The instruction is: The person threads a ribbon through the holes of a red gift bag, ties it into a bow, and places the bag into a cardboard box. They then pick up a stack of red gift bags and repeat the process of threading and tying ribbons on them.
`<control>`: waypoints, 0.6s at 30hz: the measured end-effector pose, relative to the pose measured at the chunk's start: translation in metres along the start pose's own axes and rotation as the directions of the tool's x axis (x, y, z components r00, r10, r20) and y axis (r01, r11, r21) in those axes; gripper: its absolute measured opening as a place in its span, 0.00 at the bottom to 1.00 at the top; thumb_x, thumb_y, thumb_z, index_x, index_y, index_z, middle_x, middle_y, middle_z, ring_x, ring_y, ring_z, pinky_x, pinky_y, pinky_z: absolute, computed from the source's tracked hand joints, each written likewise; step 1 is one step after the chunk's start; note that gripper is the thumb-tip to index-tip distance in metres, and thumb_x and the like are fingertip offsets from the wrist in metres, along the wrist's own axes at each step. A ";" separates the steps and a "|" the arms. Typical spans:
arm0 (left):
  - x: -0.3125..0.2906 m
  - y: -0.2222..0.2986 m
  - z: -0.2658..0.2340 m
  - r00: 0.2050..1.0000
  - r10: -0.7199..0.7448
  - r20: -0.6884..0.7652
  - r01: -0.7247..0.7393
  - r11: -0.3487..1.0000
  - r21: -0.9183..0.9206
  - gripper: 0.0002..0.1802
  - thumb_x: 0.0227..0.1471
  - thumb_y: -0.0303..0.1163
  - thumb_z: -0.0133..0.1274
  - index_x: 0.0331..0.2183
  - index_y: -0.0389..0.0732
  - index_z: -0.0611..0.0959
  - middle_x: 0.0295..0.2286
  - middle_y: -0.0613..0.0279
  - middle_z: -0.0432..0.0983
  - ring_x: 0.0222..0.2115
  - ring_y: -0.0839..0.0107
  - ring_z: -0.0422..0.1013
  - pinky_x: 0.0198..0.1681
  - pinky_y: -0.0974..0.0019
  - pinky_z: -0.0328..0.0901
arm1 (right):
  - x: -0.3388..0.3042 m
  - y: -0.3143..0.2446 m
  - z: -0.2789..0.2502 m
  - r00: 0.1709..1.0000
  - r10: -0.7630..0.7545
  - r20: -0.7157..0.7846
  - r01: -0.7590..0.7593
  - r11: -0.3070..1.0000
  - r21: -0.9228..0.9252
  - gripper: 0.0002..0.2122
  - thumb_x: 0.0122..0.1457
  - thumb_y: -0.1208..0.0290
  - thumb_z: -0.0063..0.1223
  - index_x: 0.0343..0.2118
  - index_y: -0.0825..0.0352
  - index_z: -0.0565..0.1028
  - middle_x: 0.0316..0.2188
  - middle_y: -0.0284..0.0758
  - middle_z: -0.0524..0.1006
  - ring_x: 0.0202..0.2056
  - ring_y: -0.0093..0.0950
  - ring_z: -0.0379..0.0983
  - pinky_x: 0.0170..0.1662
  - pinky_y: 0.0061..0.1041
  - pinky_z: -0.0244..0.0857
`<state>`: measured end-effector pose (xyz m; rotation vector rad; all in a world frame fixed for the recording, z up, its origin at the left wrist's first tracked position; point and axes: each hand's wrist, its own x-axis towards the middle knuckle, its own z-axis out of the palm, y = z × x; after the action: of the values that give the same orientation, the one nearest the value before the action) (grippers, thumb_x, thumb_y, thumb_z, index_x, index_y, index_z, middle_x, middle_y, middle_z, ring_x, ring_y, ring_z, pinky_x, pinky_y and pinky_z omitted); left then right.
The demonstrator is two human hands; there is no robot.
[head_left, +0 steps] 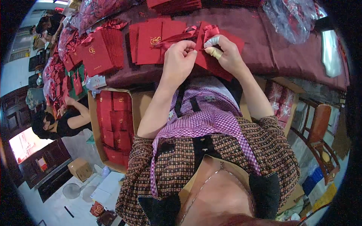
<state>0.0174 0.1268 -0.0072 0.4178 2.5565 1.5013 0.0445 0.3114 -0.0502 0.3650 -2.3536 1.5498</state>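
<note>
My left hand [176,64] is closed in a pinch at the edge of a flat red paper piece [211,66], its fingertips at a thin red ribbon. Close beside it, my right hand [229,56] also pinches the red ribbon [210,31], whose loop stands up above the fingers. A yellow cover sits on the right thumb and a white one on a finger. To the left of my hands lie more flat red pieces [149,43] with gold print and ribbons. What exactly lies between the fingertips is too small to tell.
A stack of red pieces [100,52] fans out on the dark red cloth [260,56]. Clear plastic wrap [288,19] lies at the far right. A carton [93,130] of red boxes stands below the table's left side; a wooden chair [320,132] is at right. Another person [68,122] works at left.
</note>
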 end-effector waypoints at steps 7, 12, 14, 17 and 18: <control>-0.004 0.009 -0.001 1.000 0.013 -0.016 -0.014 0.999 -0.045 0.12 0.48 0.24 0.56 0.37 0.32 0.81 0.24 0.71 0.73 0.24 0.85 0.64 0.28 0.78 0.62 | 0.001 -0.021 -0.002 0.982 -0.183 -0.041 0.167 0.954 -0.248 0.06 0.50 0.76 0.59 0.30 0.68 0.73 0.30 0.39 0.77 0.35 0.39 0.73 0.41 0.32 0.66; -0.007 0.012 0.002 0.998 0.031 -0.055 -0.037 0.993 -0.112 0.10 0.48 0.23 0.56 0.36 0.32 0.81 0.24 0.71 0.73 0.24 0.86 0.64 0.28 0.78 0.62 | 0.000 -0.037 -0.002 0.968 -0.248 -0.041 0.209 0.885 -0.415 0.06 0.49 0.76 0.59 0.28 0.67 0.72 0.27 0.38 0.75 0.33 0.39 0.71 0.39 0.34 0.63; -0.008 0.012 0.003 0.997 0.036 -0.070 -0.044 0.993 -0.112 0.10 0.48 0.23 0.55 0.36 0.32 0.81 0.24 0.71 0.73 0.24 0.86 0.64 0.28 0.78 0.62 | -0.001 -0.041 -0.001 0.965 -0.258 -0.053 0.208 0.871 -0.446 0.06 0.49 0.75 0.59 0.27 0.67 0.72 0.26 0.38 0.74 0.32 0.39 0.71 0.38 0.35 0.62; -0.008 0.011 0.005 0.996 0.030 -0.084 -0.039 0.994 -0.106 0.09 0.48 0.23 0.55 0.35 0.32 0.81 0.23 0.71 0.73 0.24 0.86 0.63 0.27 0.78 0.62 | -0.003 -0.045 -0.001 0.984 -0.161 -0.080 0.119 0.918 -0.377 0.06 0.49 0.75 0.59 0.27 0.67 0.72 0.26 0.40 0.75 0.33 0.41 0.72 0.38 0.37 0.64; -0.009 0.011 0.005 0.996 0.029 -0.087 -0.038 0.994 -0.107 0.09 0.48 0.23 0.55 0.35 0.32 0.81 0.23 0.71 0.72 0.23 0.86 0.63 0.27 0.78 0.62 | -0.003 -0.046 -0.001 0.992 -0.084 -0.097 0.052 0.954 -0.296 0.06 0.49 0.75 0.59 0.27 0.68 0.73 0.26 0.41 0.75 0.33 0.41 0.73 0.38 0.37 0.65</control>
<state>0.0290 0.1333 0.0002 0.3927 2.5276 1.6959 0.0644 0.2951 -0.0122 0.2815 -2.4096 1.1360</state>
